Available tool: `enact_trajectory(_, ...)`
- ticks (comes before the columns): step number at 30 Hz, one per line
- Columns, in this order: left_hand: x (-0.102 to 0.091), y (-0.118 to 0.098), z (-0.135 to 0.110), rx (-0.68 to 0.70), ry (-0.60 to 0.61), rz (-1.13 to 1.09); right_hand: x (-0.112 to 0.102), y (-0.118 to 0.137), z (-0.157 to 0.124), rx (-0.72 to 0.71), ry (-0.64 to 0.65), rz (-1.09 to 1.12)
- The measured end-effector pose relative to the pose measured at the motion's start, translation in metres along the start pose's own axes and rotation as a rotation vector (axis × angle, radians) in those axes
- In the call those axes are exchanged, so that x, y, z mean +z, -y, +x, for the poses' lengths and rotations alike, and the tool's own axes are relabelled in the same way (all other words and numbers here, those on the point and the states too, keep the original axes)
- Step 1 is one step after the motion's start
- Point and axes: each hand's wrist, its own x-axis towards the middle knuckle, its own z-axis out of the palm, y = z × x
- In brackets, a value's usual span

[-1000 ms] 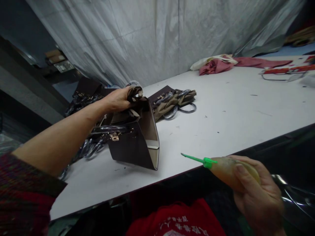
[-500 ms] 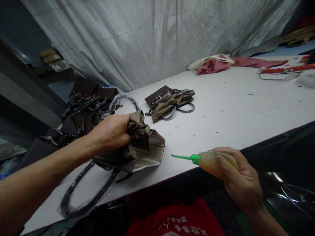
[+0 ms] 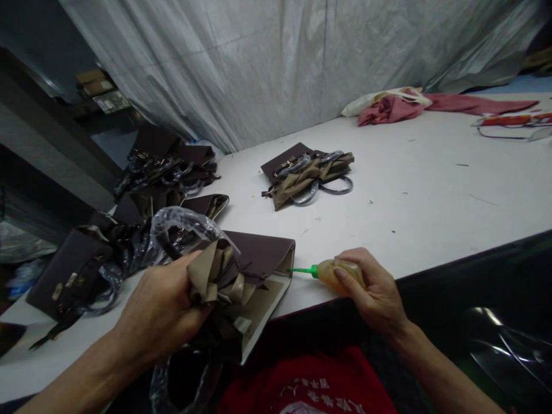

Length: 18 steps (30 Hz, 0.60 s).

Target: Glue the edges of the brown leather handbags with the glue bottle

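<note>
My left hand (image 3: 166,307) is closed around the bunched brown lining of a dark brown handbag (image 3: 263,256), which lies tilted at the table's front edge with its open side facing me. Clear plastic wraps the bag's handle (image 3: 183,221); a second wrapped handle hangs below the table edge. In my right hand (image 3: 375,290) is a squeeze bottle (image 3: 330,275) of yellowish glue-like liquid with a green nozzle. The nozzle's tip is at the bag's right corner; whether it touches, I cannot tell.
Another handbag (image 3: 302,172) with its lining out lies mid-table. Several more dark handbags (image 3: 159,155) are heaped at the left. Pink cloth (image 3: 392,108) and red-handled scissors-like tools (image 3: 506,121) lie at the far right of the white table (image 3: 440,190). A grey plastic sheet (image 3: 267,63) hangs behind.
My right hand has brought the bottle left, up to the bag's corner. My left hand has turned the bag and drawn it nearer to me, its open side now facing me.
</note>
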Motion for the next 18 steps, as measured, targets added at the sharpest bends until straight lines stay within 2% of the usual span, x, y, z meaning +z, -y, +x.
enact_trajectory(4,0.005,-0.001,-0.016,0.045,-0.058,-0.014,-0.003,0.001,-0.001,0.022,0.168,0.023)
enact_trajectory(9,0.008,-0.008,-0.026,0.048,-0.083,-0.039,-0.006,0.009,0.0,-0.043,0.11,-0.034)
enact_trajectory(13,0.01,-0.01,-0.032,0.044,-0.123,-0.033,-0.005,0.011,0.002,0.046,0.229,0.003)
enact_trajectory(16,0.012,-0.011,-0.036,0.041,-0.163,-0.058,-0.005,0.011,0.003,0.052,0.149,-0.005)
enact_trajectory(18,0.013,-0.012,-0.039,0.028,-0.178,-0.079,-0.005,0.01,0.005,0.089,0.146,-0.017)
